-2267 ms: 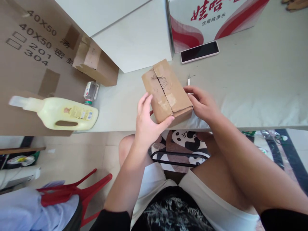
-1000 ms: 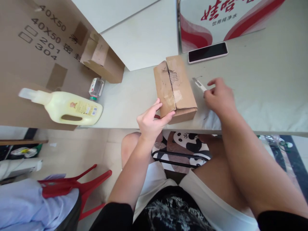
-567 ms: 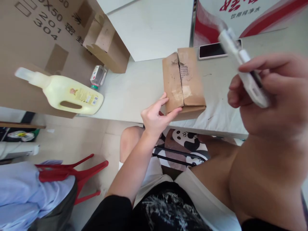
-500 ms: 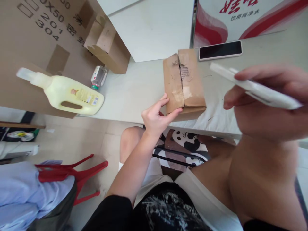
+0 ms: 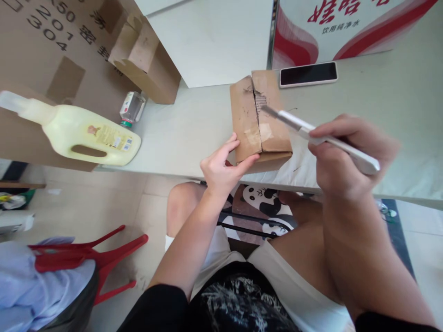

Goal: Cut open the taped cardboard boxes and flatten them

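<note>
A small cardboard box (image 5: 246,110) sits on the cloth-covered table, its top split along a ragged centre seam with worn tape across it. My left hand (image 5: 221,162) grips the box's near left corner, thumb along the front edge and fingers at the side. In my right hand (image 5: 349,154) is a white utility knife (image 5: 304,128), closed between thumb and fingers. Its dark blade is out and points left, over the top of the box near the seam. Whether the tip touches the cardboard I cannot tell.
A phone (image 5: 308,74) lies behind the box, before a red-and-white carton (image 5: 332,34). Leftward are a yellow detergent bottle (image 5: 93,133), a small clear bottle (image 5: 133,108) and an open cardboard carton (image 5: 152,64). A red stool (image 5: 110,256) with a seated person stands lower left.
My right hand has come lower and left, bringing the knife from beside the box to over its top, with the blade now showing. My left hand keeps its hold on the box.
</note>
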`<control>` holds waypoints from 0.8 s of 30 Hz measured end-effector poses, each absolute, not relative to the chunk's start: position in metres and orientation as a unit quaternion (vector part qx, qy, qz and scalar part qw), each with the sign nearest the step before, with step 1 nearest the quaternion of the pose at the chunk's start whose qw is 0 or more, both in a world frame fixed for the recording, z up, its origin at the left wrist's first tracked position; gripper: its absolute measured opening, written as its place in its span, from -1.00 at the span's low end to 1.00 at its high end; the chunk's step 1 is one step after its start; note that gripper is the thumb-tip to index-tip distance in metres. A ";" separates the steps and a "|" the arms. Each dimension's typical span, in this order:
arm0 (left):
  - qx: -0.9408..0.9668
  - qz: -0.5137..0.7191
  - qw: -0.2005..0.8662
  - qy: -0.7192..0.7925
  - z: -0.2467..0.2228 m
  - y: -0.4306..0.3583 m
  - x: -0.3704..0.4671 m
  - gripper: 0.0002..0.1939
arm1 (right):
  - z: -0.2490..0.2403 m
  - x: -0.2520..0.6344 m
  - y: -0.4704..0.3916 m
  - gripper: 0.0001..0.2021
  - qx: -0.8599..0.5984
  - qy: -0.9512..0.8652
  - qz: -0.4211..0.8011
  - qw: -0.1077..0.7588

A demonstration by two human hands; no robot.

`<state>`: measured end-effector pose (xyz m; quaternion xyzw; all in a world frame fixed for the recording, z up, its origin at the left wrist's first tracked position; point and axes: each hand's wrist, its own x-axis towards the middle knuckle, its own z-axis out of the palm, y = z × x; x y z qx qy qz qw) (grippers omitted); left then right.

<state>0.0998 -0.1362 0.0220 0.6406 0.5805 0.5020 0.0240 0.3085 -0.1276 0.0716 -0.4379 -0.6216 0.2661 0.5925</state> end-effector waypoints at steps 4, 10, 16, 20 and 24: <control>0.641 0.494 0.018 0.587 0.021 -0.136 0.100 -0.46 | 0.069 0.299 -0.127 -0.84 -0.415 -0.591 0.230 0.652; 0.647 0.500 0.032 0.575 0.022 -0.136 0.098 -0.48 | 0.078 0.288 -0.126 -0.80 -0.462 -0.574 0.229 0.636; 0.648 0.489 0.038 0.583 0.025 -0.138 0.099 -0.46 | 0.088 0.286 -0.133 -0.80 -0.472 -0.624 0.236 0.577; 0.648 0.479 0.041 0.590 0.026 -0.139 0.099 -0.46 | 0.091 0.287 -0.139 -0.79 -0.477 -0.607 0.257 0.582; 0.656 0.478 0.037 0.583 0.026 -0.139 0.098 -0.47 | 0.093 0.293 -0.140 -0.81 -0.466 -0.585 0.269 0.607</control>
